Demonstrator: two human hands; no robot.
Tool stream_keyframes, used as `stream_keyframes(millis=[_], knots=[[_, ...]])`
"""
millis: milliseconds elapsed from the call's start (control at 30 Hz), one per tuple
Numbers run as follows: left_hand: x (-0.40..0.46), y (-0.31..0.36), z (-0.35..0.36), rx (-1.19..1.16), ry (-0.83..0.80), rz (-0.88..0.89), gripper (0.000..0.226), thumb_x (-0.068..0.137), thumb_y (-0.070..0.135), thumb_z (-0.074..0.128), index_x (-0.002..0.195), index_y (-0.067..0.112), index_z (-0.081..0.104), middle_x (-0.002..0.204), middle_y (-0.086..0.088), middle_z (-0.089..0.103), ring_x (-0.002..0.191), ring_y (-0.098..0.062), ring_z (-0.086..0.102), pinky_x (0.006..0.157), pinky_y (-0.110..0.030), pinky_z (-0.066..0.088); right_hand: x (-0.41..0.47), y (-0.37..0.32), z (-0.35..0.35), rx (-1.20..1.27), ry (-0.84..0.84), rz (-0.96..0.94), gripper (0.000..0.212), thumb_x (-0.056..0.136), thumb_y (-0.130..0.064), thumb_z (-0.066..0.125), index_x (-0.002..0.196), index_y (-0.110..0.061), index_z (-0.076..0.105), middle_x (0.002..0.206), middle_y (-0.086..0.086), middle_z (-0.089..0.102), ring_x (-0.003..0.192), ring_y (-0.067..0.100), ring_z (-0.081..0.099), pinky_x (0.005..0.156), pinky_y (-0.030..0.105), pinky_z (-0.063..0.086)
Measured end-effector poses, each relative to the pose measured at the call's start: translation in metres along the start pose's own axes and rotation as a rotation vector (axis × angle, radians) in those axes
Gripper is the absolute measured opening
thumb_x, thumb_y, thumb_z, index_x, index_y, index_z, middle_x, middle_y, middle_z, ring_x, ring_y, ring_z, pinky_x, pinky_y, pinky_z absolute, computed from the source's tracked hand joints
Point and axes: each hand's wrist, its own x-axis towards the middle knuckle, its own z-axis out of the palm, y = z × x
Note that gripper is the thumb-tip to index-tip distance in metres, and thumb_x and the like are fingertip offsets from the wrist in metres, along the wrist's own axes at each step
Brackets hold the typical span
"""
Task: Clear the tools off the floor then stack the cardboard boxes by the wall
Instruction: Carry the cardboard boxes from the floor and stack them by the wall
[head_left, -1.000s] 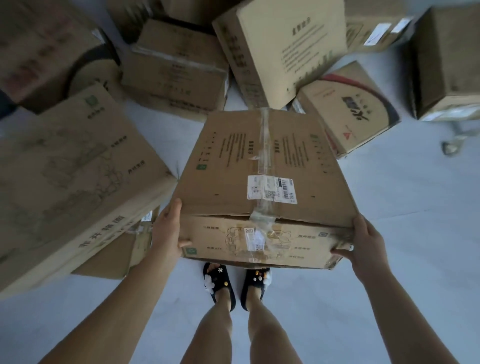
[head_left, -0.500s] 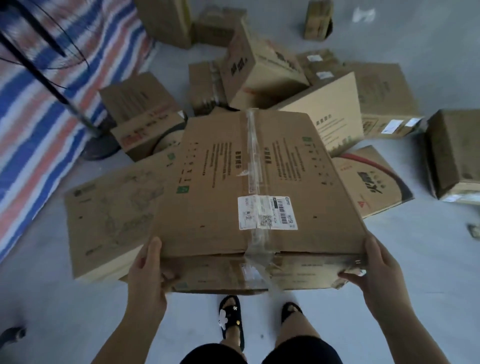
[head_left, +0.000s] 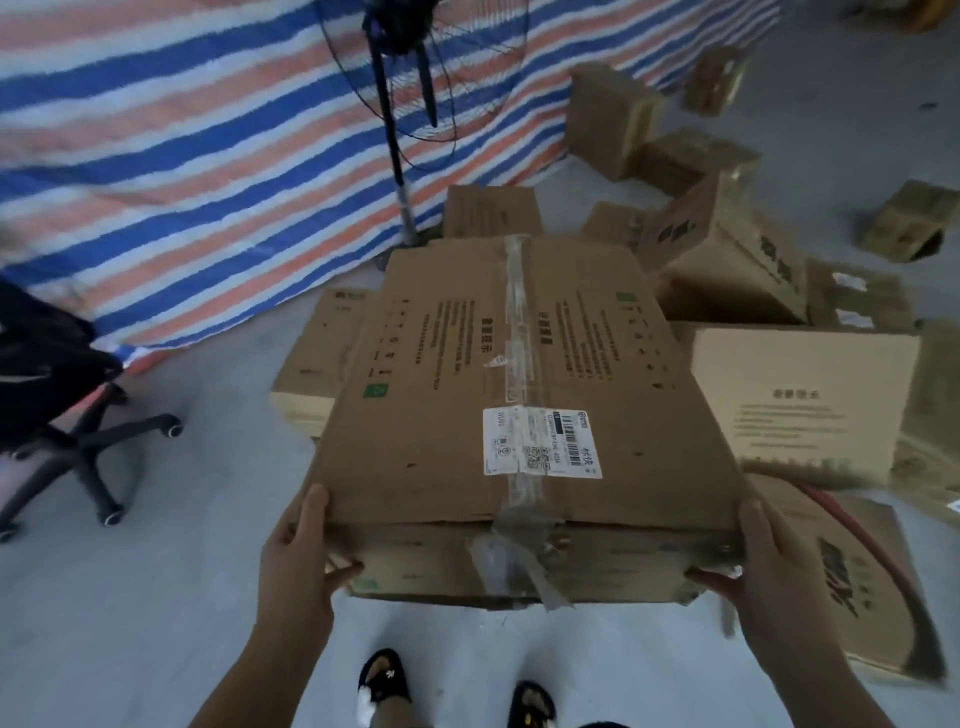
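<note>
An office chair (head_left: 78, 431) is parked far left on the grey floor (head_left: 156, 597), with a striped tarp (head_left: 182, 156) and a standing fan (head_left: 400, 104) seen behind. Open floor is left in the near-left. The big cardboard box (head_left: 519, 415) is held up mid-scene, above the feet: left hand (head_left: 296, 566) and right hand (head_left: 769, 582) are clamped on its near corners, fingers (head_left: 311, 506) wrapped round the edges. More scattered boxes (head_left: 805, 400) are crowded right.
</note>
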Motion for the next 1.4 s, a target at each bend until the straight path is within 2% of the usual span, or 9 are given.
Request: stream_keyframes(millis=[67, 233, 500, 600, 767, 1000, 1167, 1267, 1400], knots=[[-0.023, -0.009, -0.023, -0.044, 0.062, -0.005, 0.035, 0.095, 0.035, 0.051, 0.123, 0.014, 0.055, 0.118, 0.0, 0.052, 0.107, -0.024, 0.05, 0.084, -0.05, 0.051, -0.006, -0.002, 0.003, -0.03, -0.097, -0.012, 0.038, 0.099, -0.034, 0.043, 0.128, -0.011, 0.05, 0.101, 0.007, 0.058, 0.085, 0.024, 0.059, 0.072, 0.044, 0.057], [-0.072, -0.038, -0.095, -0.178, 0.263, -0.006, 0.025, 0.096, 0.034, 0.049, 0.113, 0.016, 0.054, 0.107, 0.001, 0.052, 0.102, -0.023, 0.048, 0.083, -0.051, 0.05, -0.038, -0.001, 0.033, -0.123, -0.277, 0.033, 0.046, 0.097, -0.037, 0.039, 0.14, -0.019, 0.04, 0.14, 0.007, 0.042, 0.114, 0.034, 0.045, 0.092, 0.059, 0.045], [-0.168, -0.11, -0.247, -0.42, 0.632, -0.007, 0.041, 0.096, 0.034, 0.049, 0.127, 0.008, 0.055, 0.119, -0.006, 0.051, 0.106, -0.026, 0.049, 0.076, -0.047, 0.05, -0.155, 0.032, 0.086, -0.292, -0.678, -0.039, 0.042, 0.099, -0.032, 0.04, 0.138, -0.018, 0.044, 0.121, 0.007, 0.049, 0.098, 0.035, 0.051, 0.091, 0.053, 0.046], [-0.224, -0.144, -0.319, -0.489, 0.793, 0.004, 0.04, 0.096, 0.033, 0.049, 0.125, 0.006, 0.055, 0.12, -0.008, 0.052, 0.1, -0.025, 0.05, 0.072, -0.044, 0.051, -0.224, 0.065, 0.103, -0.333, -0.852, -0.1, 0.033, 0.1, -0.03, 0.041, 0.13, -0.023, 0.053, 0.115, 0.005, 0.059, 0.09, 0.023, 0.06, 0.082, 0.05, 0.051], [-0.327, -0.203, -0.42, -0.599, 1.044, -0.001, 0.031, 0.096, 0.034, 0.049, 0.117, 0.012, 0.055, 0.12, -0.003, 0.052, 0.108, -0.026, 0.049, 0.081, -0.052, 0.051, -0.341, 0.132, 0.126, -0.468, -1.097, -0.083, 0.034, 0.099, -0.032, 0.043, 0.128, -0.02, 0.056, 0.12, 0.005, 0.061, 0.096, 0.024, 0.06, 0.081, 0.052, 0.053], [-0.438, -0.268, -0.515, -0.774, 1.377, -0.012, 0.025, 0.097, 0.031, 0.048, 0.114, 0.013, 0.056, 0.117, -0.003, 0.051, 0.105, -0.023, 0.048, 0.08, -0.049, 0.05, -0.507, 0.199, 0.154, -0.614, -1.435, -0.093, 0.031, 0.098, -0.035, 0.043, 0.125, -0.026, 0.057, 0.113, 0.001, 0.062, 0.097, 0.024, 0.06, 0.073, 0.047, 0.056], [-0.468, -0.296, -0.556, -0.889, 1.546, -0.028, 0.026, 0.097, 0.03, 0.048, 0.114, 0.012, 0.055, 0.118, -0.003, 0.05, 0.104, -0.022, 0.047, 0.081, -0.051, 0.05, -0.598, 0.23, 0.185, -0.697, -1.617, -0.143, 0.031, 0.099, -0.032, 0.042, 0.125, -0.022, 0.056, 0.109, 0.005, 0.062, 0.087, 0.02, 0.061, 0.077, 0.048, 0.055], [-0.471, -0.302, -0.581, -0.946, 1.618, -0.03, 0.027, 0.096, 0.031, 0.049, 0.113, 0.011, 0.056, 0.11, -0.002, 0.053, 0.093, -0.019, 0.052, 0.082, -0.051, 0.05, -0.645, 0.248, 0.213, -0.744, -1.701, -0.179, 0.033, 0.099, -0.033, 0.041, 0.127, -0.021, 0.055, 0.115, 0.007, 0.061, 0.095, 0.024, 0.06, 0.085, 0.053, 0.051], [-0.469, -0.302, -0.628, -1.006, 1.748, -0.051, 0.029, 0.096, 0.031, 0.049, 0.116, 0.011, 0.056, 0.114, -0.003, 0.052, 0.103, -0.024, 0.047, 0.085, -0.056, 0.049, -0.722, 0.278, 0.258, -0.78, -1.836, -0.21, 0.033, 0.1, -0.031, 0.04, 0.129, -0.023, 0.054, 0.113, 0.004, 0.059, 0.092, 0.021, 0.059, 0.083, 0.05, 0.052]])
